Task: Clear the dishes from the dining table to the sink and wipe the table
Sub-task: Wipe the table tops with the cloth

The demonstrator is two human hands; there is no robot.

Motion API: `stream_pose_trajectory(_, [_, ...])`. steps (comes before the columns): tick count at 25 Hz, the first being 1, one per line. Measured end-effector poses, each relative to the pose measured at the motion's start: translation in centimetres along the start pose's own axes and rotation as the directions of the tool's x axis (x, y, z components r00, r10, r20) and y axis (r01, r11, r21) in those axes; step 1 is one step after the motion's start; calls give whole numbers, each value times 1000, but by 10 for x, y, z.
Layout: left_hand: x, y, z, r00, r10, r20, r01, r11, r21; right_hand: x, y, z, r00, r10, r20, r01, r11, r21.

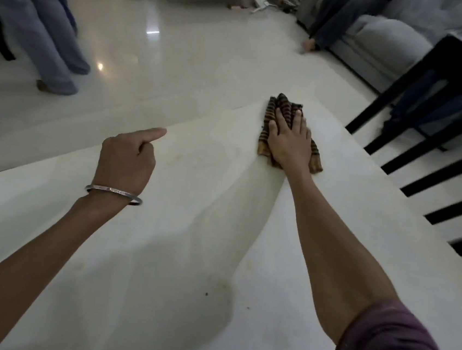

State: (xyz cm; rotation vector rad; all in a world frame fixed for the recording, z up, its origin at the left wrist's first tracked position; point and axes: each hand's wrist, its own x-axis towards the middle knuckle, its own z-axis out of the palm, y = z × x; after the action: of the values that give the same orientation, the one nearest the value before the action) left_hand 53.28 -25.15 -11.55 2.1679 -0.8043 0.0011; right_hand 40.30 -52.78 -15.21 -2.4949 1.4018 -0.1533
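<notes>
Since no dishes show on the table [190, 227], wiping seems in hand: the right hand [289, 141] presses flat-fingered on the striped cloth [281, 103] at one o'clock, the left hand [126, 155] hangs curled and empty at eleven, and the next sweep should probably reach the crumbs [206, 294] toward six.

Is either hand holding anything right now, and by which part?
No grip: the right hand presses flat on the middle of the striped cloth; the left hand holds nothing.

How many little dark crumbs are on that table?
2: one crumb on the near part of the table, another just right of it. Others may hide under the cloth.
</notes>
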Motion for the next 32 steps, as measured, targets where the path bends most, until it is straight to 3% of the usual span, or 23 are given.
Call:
stream_pose_trajectory(3, [3, -16, -28, 986, -55, -159, 43, 996, -75, -9, -65, 23, 973, -223, 55, 224, 974, -14])
stream_pose_trajectory(7, [0, -33, -79, 927, -201, -316, 134, 966, -222, -108, -163, 64, 847, -522, 104, 526, 850, -15])
stream_pose_trajectory(9, [-10, -37, -110, 885, -303, -353, 178, 922, -344, -179, -211, 79, 757, -636, 150, 643, 766, -2])
stream_pose_trajectory(12, [-28, -46, -148, 858, -379, -346, 219, 881, -420, -281, -252, 92, 560, -795, 234, 815, 580, 20])
stream_pose_trajectory(16, [-65, -50, -172, 869, -419, -264, 318, 880, -353, -384, -209, 83, 397, -882, 253, 903, 425, 63])
stream_pose_trajectory(19, [-102, -50, -171, 870, -480, -111, 477, 877, -58, -475, -121, 66, 285, -921, 267, 942, 320, 98])
stream_pose_trajectory(21, [-127, -47, -163, 870, -493, 20, 492, 870, 26, -525, -53, 52, 234, -934, 269, 965, 257, 56])
stream_pose_trajectory(22, [-137, -45, -158, 875, -480, 64, 478, 877, 47, -538, -22, 43, 237, -930, 281, 967, 253, 21])
stream_pose_trajectory(23, [-145, -42, -153, 881, -463, 95, 459, 886, 61, -543, 8, 31, 309, -905, 294, 948, 319, -14])
stream_pose_trajectory(24, [-150, -41, -148, 887, -448, 113, 441, 894, 76, -538, 33, 19, 447, -846, 290, 889, 455, -43])
stream_pose_trajectory(26, [-152, -32, -137, 899, -419, 129, 411, 908, 82, -508, 81, -7, 782, -584, 218, 614, 783, -104])
stream_pose_trajectory(27, [-149, -27, -130, 907, -400, 134, 393, 916, 77, -484, 104, -17, 906, -397, 147, 413, 905, -100])
stream_pose_trajectory(28, [-144, -23, -124, 915, -378, 139, 373, 926, 66, -455, 127, -27, 980, -192, 60, 196, 978, -75])
stream_pose_trajectory(30, [-131, -16, -113, 934, -331, 137, 331, 943, 25, -388, 165, -46, 980, 176, -92, -178, 984, -13])
stream_pose_trajectory(32, [-118, -16, -105, 949, -292, 116, 296, 955, -15, -322, 187, -61, 898, 412, -151, -411, 911, 38])
